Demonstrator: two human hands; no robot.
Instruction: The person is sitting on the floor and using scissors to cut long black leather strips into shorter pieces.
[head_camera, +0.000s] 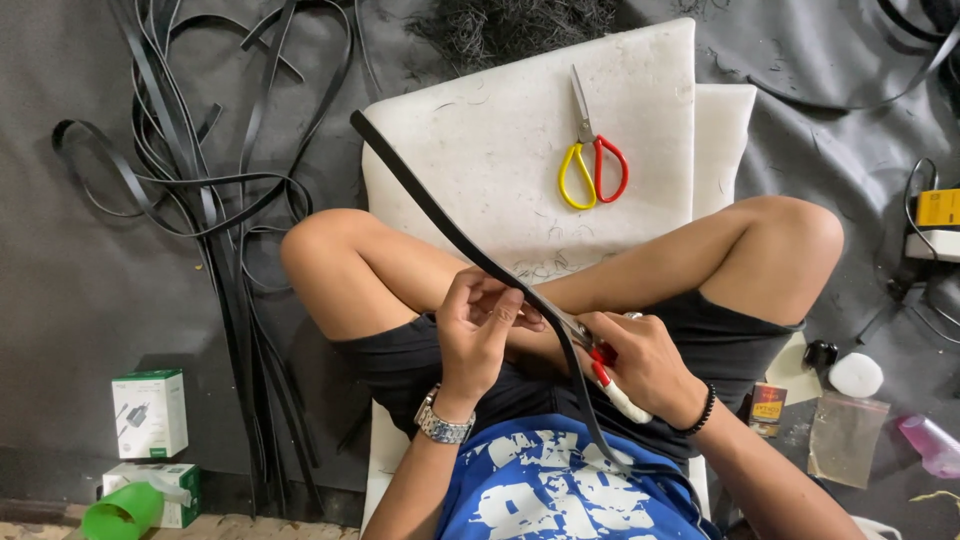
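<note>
My left hand (478, 332) pinches a long black rubber strip (440, 212) that runs from the upper left down across my lap. My right hand (645, 365) grips a cutting tool with a red and white handle (614, 385), its metal tip against the strip just right of my left fingers. A white foam board (500, 150) lies on the floor beyond my crossed legs. On it rest scissors (592, 160) with one yellow and one red handle loop, untouched.
A tangle of black strips (215, 190) covers the grey floor at left. Two small white-and-green boxes (150, 412) and a green cup (122, 512) sit at lower left. Right of my leg: a white round lid (856, 375), plastic bag (845, 438), small box (768, 406), yellow device with cables (938, 210).
</note>
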